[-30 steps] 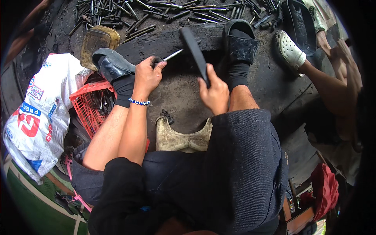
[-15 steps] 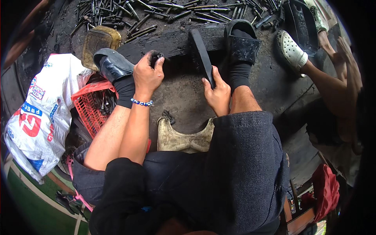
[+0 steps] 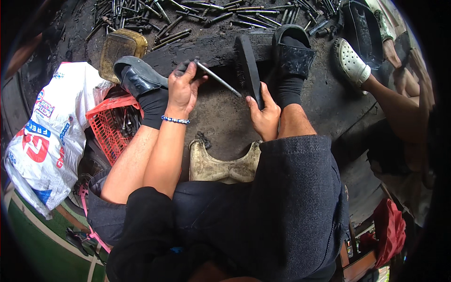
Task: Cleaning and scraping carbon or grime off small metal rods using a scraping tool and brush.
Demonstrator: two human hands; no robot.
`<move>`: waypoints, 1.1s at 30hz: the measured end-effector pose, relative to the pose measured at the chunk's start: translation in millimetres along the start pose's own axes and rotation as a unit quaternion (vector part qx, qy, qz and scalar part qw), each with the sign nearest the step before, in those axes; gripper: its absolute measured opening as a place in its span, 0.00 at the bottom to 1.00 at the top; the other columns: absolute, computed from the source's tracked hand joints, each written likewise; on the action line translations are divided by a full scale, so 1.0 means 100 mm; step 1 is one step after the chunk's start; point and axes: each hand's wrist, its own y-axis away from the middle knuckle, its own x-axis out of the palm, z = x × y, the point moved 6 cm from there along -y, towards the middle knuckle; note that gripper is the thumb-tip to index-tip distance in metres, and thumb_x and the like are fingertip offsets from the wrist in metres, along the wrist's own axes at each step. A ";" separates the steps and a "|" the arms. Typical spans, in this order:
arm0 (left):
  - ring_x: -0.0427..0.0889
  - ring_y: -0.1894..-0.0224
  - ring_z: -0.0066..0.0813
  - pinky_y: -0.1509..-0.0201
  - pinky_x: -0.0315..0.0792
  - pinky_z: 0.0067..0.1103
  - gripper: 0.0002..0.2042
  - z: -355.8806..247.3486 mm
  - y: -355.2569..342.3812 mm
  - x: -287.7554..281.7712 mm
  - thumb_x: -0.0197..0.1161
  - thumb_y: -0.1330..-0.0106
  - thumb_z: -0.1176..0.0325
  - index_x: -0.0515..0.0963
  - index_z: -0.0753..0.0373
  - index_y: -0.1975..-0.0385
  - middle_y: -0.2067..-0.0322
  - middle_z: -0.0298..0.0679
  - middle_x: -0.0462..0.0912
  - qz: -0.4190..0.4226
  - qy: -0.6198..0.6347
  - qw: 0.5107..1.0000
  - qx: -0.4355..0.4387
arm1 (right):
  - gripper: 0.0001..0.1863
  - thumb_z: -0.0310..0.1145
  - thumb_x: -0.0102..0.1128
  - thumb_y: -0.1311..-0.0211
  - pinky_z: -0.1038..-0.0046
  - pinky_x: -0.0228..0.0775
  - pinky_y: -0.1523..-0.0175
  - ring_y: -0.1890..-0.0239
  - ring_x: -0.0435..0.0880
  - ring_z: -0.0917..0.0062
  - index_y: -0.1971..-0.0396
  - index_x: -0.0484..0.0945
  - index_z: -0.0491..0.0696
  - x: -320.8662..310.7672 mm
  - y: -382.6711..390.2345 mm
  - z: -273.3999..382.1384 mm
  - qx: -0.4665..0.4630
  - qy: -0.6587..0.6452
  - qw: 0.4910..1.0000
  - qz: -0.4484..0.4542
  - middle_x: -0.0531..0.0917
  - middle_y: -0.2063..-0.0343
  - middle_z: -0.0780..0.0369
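Observation:
My left hand (image 3: pixel 187 84), with darkened fingertips and a beaded bracelet at the wrist, grips a long metal bolt (image 3: pixel 218 77) near one end, its shaft slanting down toward my right hand (image 3: pixel 264 117). That right hand is closed round the lower end of a long black brush (image 3: pixel 245 58) with dark bristles along its left side. The bolt's low end lies beside the brush; whether they touch I cannot tell. A cut, dirty cream plastic container (image 3: pixel 223 171) sits below, between my legs.
Many loose bolts (image 3: pixel 183 14) lie beyond a dark beam (image 3: pixel 211 51). At left are a grimy yellow container (image 3: pixel 115 56), a red crate (image 3: pixel 101 131) of metal parts and a white sack (image 3: pixel 44 141). Another person's foot in a white clog (image 3: pixel 350 61) and a black tray (image 3: pixel 361 33) are at right.
My left hand has turned, and the bolt, hidden half a second ago, now points down-right instead of up-right as at first. The brush in my right hand has shifted slightly right.

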 end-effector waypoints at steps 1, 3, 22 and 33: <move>0.81 0.57 0.38 0.53 0.77 0.30 0.12 0.10 0.01 -0.01 0.59 0.33 0.63 0.77 0.66 0.60 0.65 0.43 0.82 0.014 0.150 0.986 -0.078 | 0.27 0.30 0.67 0.48 0.77 0.74 0.63 0.71 0.85 0.75 0.45 0.73 0.46 0.01 0.00 -0.02 0.028 -0.011 1.000 0.009 0.84 0.71 0.54; 0.79 0.54 0.42 0.54 0.78 0.33 0.15 0.31 0.08 0.07 0.55 0.31 0.59 0.76 0.66 0.60 0.61 0.43 0.79 -0.038 0.217 0.952 -0.210 | 0.27 0.30 0.67 0.48 0.78 0.74 0.63 0.71 0.84 0.79 0.45 0.73 0.46 -0.02 -0.01 -0.04 0.054 -0.017 0.998 0.015 0.85 0.71 0.56; 0.81 0.67 0.29 0.63 0.72 0.21 0.14 -0.18 0.22 0.47 0.58 0.32 0.59 0.77 0.66 0.65 0.69 0.39 0.81 0.006 0.004 0.991 -0.135 | 0.28 0.30 0.68 0.48 0.83 0.72 0.61 0.71 0.81 0.85 0.45 0.73 0.47 -0.02 0.03 -0.11 0.049 -0.050 0.997 -0.014 0.85 0.70 0.60; 0.80 0.69 0.23 0.62 0.74 0.20 0.09 0.73 0.18 0.05 0.64 0.37 0.68 0.79 0.68 0.63 0.70 0.37 0.83 -0.013 -0.283 0.959 0.029 | 0.27 0.29 0.67 0.48 0.81 0.73 0.58 0.66 0.83 0.82 0.45 0.73 0.45 0.00 0.02 -0.09 0.034 -0.055 0.998 -0.002 0.85 0.68 0.57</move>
